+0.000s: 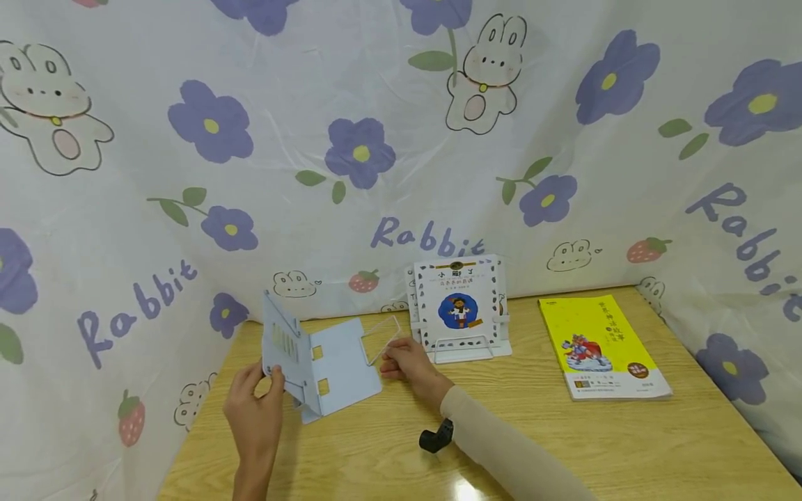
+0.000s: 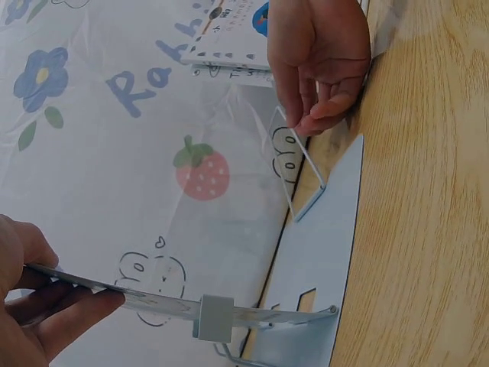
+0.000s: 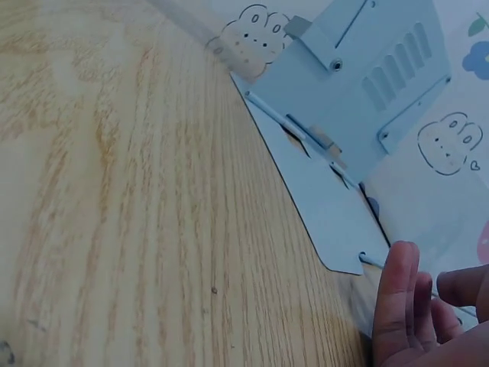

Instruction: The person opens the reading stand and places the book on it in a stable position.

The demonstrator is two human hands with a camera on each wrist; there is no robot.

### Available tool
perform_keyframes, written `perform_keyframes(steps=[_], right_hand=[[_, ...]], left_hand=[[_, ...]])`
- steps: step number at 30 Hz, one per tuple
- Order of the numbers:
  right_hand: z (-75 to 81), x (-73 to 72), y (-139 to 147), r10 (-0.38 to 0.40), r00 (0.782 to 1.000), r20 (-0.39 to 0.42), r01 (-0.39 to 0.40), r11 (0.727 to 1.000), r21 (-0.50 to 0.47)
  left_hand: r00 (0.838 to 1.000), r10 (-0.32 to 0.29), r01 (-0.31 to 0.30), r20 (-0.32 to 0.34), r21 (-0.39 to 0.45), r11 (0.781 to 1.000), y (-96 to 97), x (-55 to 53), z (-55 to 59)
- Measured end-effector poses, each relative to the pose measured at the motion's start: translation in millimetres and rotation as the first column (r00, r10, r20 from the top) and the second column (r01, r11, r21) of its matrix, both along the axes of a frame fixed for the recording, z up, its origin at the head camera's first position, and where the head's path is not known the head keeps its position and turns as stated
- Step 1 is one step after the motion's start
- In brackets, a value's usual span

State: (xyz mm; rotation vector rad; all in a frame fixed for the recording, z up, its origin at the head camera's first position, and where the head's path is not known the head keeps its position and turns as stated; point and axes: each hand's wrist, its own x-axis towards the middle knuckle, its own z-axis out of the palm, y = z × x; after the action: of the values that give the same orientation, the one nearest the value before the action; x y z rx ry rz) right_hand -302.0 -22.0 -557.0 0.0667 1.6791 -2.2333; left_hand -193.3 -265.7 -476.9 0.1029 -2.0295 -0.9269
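A pale blue metal book stand [image 1: 343,369] stands unfolded at the left of the table, its base plate flat and its slotted back panel [image 1: 283,341] raised. My left hand [image 1: 255,407] pinches the panel's outer edge between thumb and fingers. From the far end of the base a thin wire bracket [image 2: 309,204] sticks up at a slant. My right hand [image 1: 413,369] holds this bracket near its free end with thumb and curled fingertips. In the right wrist view, the right fingers [image 3: 396,298] show at the lower right corner, beside the base plate's rounded end.
Behind my right hand, a white picture book [image 1: 460,299] leans upright on another stand, with a wire bracket [image 1: 464,349] across its front. A yellow book [image 1: 601,348] lies flat at the right. A patterned cloth [image 1: 363,229] hangs along the table's back edge.
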Motion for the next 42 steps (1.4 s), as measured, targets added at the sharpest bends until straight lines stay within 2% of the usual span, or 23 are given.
perform_keyframes(steps=[5, 15, 21, 31, 42], right_hand=[[0.5, -1.1, -4.4, -0.002, 0.998, -0.061, 0.006, 0.998, 0.061], [3.4, 0.1, -8.5, -0.014, 0.990, -0.138, 0.018, 0.999, 0.031], [2.0, 0.8, -8.9, -0.019, 0.982, -0.187, 0.034, 0.996, 0.077], [2.4, 3.7, -5.8, 0.032, 0.962, -0.273, 0.000, 0.993, 0.116], [-0.8, 1.3, -6.1, 0.055, 0.957, -0.286, -0.015, 0.990, 0.142]], left_hand=[[1.000, -0.008, 0.008, 0.005, 0.000, 1.000, 0.8, -1.0, -1.0], [1.000, -0.022, 0.022, 0.005, 0.011, 1.000, 3.2, -1.2, -0.8], [0.999, -0.046, 0.046, -0.001, 0.028, 0.999, 6.4, -1.0, 0.7], [0.996, -0.087, 0.088, -0.014, 0.044, 0.995, 11.3, -2.4, 0.2], [0.993, -0.121, 0.121, -0.019, 0.031, 0.992, 18.1, -3.0, 3.3]])
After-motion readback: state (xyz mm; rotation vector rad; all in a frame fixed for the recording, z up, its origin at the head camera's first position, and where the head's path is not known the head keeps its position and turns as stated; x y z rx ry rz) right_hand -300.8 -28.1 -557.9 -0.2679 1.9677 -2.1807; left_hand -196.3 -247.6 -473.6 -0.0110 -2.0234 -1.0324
